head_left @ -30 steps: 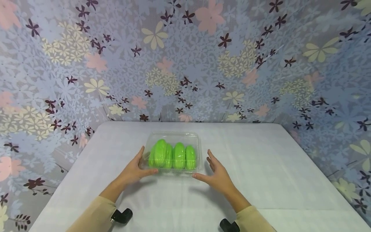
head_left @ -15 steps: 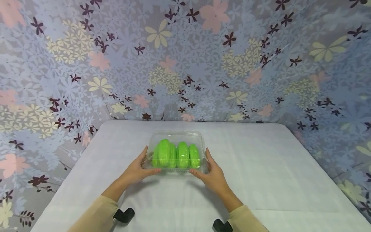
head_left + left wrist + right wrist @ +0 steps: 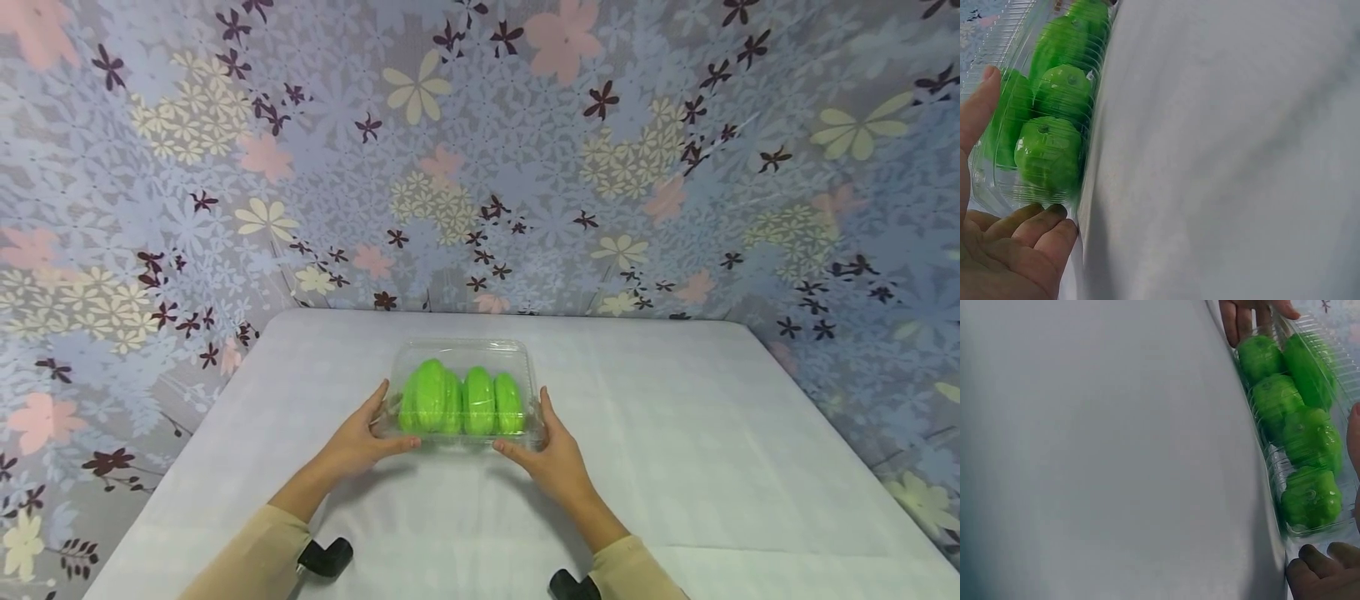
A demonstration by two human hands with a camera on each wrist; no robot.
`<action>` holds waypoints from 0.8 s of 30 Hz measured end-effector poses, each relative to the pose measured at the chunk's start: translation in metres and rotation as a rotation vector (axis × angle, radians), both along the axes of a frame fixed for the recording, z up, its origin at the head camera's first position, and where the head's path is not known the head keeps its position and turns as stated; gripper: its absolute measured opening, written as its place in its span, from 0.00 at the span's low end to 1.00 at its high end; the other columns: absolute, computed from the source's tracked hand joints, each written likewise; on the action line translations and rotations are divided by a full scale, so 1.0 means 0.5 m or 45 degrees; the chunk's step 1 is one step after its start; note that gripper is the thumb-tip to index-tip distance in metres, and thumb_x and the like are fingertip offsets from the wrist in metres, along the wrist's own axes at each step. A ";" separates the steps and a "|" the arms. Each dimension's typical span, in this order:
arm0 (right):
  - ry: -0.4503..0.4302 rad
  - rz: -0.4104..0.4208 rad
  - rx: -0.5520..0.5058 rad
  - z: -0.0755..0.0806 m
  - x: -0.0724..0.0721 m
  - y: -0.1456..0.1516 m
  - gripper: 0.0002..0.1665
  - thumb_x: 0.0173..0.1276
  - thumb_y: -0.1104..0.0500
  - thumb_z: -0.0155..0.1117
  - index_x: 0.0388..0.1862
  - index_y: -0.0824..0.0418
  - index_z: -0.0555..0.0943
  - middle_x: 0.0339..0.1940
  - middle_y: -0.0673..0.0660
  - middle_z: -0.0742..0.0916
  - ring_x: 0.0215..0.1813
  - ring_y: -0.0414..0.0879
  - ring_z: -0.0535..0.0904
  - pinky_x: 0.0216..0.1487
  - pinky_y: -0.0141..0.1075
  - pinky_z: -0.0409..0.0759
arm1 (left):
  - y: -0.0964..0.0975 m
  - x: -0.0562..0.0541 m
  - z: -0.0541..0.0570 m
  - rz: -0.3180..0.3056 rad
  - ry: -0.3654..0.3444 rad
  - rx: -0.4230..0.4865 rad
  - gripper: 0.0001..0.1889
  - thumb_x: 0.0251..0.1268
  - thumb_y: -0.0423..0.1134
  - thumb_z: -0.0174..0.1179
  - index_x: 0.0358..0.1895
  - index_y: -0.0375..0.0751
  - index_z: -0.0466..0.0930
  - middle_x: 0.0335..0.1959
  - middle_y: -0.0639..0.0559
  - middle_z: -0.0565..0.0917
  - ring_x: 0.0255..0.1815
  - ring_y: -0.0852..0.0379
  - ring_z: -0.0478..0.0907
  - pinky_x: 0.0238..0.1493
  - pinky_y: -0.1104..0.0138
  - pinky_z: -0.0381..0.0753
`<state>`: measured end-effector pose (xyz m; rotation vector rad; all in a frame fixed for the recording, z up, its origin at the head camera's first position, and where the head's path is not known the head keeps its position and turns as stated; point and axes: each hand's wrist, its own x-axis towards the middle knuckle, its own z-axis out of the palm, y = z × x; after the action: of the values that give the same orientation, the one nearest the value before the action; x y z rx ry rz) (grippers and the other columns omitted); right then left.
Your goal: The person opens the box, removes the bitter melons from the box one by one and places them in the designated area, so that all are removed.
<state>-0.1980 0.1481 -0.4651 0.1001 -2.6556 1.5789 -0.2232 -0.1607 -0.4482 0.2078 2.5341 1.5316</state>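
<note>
A clear plastic clamshell container (image 3: 467, 352) rests on the white-covered table, its lid shut. Inside it lie several bright green, lengthwise-ribbed fruits (image 3: 429, 397) that look like chayotes. My left hand (image 3: 352, 446) is at the container's left end, fingertips against the end wall and thumb stretched along the front side. Across from it, my right hand (image 3: 557, 467) has its fingers along the right end and its thumb at the front right corner. The right wrist view shows the right fingertips (image 3: 1310, 557) just beside that end.
The white cloth covers the whole tabletop (image 3: 675, 433). A flower-patterned wall covering (image 3: 480, 167) rises directly behind the table's far edge and along its sides. Black wrist-worn cameras (image 3: 327, 557) hang below both tan sleeves.
My right hand has moved left, from beside the container to right at its right end. My left hand stays at the left end. The head view has shifted slightly; the container stays in place.
</note>
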 end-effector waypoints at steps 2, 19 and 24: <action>-0.006 -0.008 -0.003 -0.002 0.000 0.000 0.70 0.56 0.39 0.79 0.85 0.53 0.45 0.81 0.62 0.58 0.77 0.65 0.56 0.71 0.58 0.64 | 0.000 0.001 -0.002 0.000 -0.004 0.003 0.62 0.53 0.50 0.78 0.83 0.46 0.40 0.77 0.30 0.56 0.63 0.35 0.75 0.47 0.58 0.85; -0.065 -0.007 -0.131 -0.013 0.004 0.002 0.67 0.55 0.42 0.81 0.84 0.45 0.47 0.80 0.63 0.59 0.77 0.62 0.59 0.71 0.52 0.66 | -0.007 0.009 -0.003 -0.014 -0.033 -0.005 0.58 0.60 0.51 0.73 0.83 0.47 0.39 0.78 0.31 0.55 0.70 0.32 0.66 0.66 0.46 0.71; -0.076 -0.025 -0.106 -0.006 0.007 -0.001 0.66 0.55 0.39 0.80 0.84 0.42 0.49 0.80 0.62 0.62 0.76 0.62 0.60 0.71 0.53 0.66 | -0.003 0.013 0.002 -0.015 -0.014 0.001 0.56 0.62 0.52 0.70 0.83 0.44 0.40 0.80 0.36 0.51 0.76 0.34 0.55 0.73 0.43 0.56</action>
<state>-0.1946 0.1474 -0.4682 0.0235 -2.6208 1.7105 -0.2167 -0.1622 -0.4471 0.2135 2.5198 1.5251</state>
